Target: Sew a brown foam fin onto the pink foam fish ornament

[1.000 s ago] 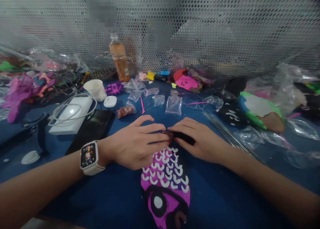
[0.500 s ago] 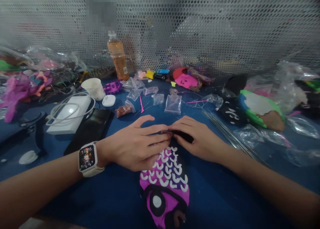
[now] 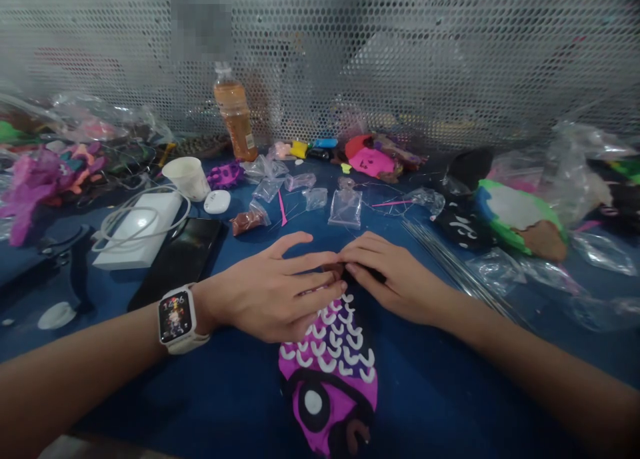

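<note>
A flat purple clay fish [image 3: 330, 352] lies in front of me, its head toward me. White curved scales cover its body, and it has a black-ringed eye and a brown mouth. My left hand [image 3: 280, 292], with a watch on its wrist, rests over the fish's upper left side, fingers stretched out and apart. At the narrow far end, a bit of brown clay [image 3: 333, 267] shows between the fingers of both hands. My right hand [image 3: 393, 275] is bent over that end, thumb and fingertips drawn together; what they pinch is mostly hidden.
A phone [image 3: 175, 265], white box with cable [image 3: 140, 229], paper cup [image 3: 187, 177] and drink bottle [image 3: 235, 119] stand left. Bagged brown clay [image 3: 250, 220] and small plastic bags [image 3: 345, 209] lie ahead. Metal wires [image 3: 460, 272] and a green-edged clay piece [image 3: 523, 212] are right.
My right thumb has moved up closer to its fingertips. The left hand has shifted very slightly at the fingertips; the fish lies in the same place.
</note>
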Action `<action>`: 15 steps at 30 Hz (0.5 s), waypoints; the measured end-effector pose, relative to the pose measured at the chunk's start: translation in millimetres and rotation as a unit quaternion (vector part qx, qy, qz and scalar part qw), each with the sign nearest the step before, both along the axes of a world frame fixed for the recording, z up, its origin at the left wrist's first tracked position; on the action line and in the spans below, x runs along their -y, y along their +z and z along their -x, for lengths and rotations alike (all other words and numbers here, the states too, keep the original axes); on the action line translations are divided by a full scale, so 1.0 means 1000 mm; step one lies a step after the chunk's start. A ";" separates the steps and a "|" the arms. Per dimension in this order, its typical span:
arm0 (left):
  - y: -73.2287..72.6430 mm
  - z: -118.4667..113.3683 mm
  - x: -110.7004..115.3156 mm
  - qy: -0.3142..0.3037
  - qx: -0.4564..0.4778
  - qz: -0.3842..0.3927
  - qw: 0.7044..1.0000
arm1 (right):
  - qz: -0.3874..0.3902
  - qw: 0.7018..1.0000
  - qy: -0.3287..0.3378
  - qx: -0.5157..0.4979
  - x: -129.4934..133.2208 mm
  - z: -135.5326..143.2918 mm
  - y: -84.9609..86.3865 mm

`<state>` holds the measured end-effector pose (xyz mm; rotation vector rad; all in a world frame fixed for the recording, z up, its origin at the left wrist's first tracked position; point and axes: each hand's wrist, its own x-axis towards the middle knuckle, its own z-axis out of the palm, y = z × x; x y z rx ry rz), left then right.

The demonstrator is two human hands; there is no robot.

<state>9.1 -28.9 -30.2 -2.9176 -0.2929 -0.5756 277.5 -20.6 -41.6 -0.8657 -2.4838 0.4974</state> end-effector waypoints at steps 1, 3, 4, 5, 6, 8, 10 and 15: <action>0.000 0.000 0.000 -0.007 0.007 -0.004 1.000 | 0.013 1.000 -0.017 0.001 0.001 0.002 0.001; 0.000 0.001 0.000 -0.030 0.027 -0.014 0.999 | 0.035 0.998 -0.053 0.002 0.003 0.007 0.003; 0.000 0.001 0.001 -0.043 0.035 -0.019 0.998 | 0.043 0.997 -0.065 0.004 0.003 0.010 0.004; 0.000 0.001 0.001 -0.058 0.040 -0.022 0.997 | 0.049 0.996 -0.073 0.006 0.004 0.013 0.005; 0.000 0.001 0.001 -0.071 0.041 -0.023 0.996 | 0.055 0.995 -0.078 0.006 0.005 0.015 0.006; 0.000 0.001 0.001 -0.094 0.037 -0.019 0.995 | 0.069 0.993 -0.091 0.000 0.005 0.019 0.008; 0.000 0.000 0.001 -0.108 0.035 -0.009 0.994 | 0.096 0.990 -0.107 -0.012 0.006 0.022 0.010; -0.001 -0.002 -0.001 -0.111 0.036 0.006 0.993 | 0.204 0.971 -0.115 -0.052 0.008 0.028 0.015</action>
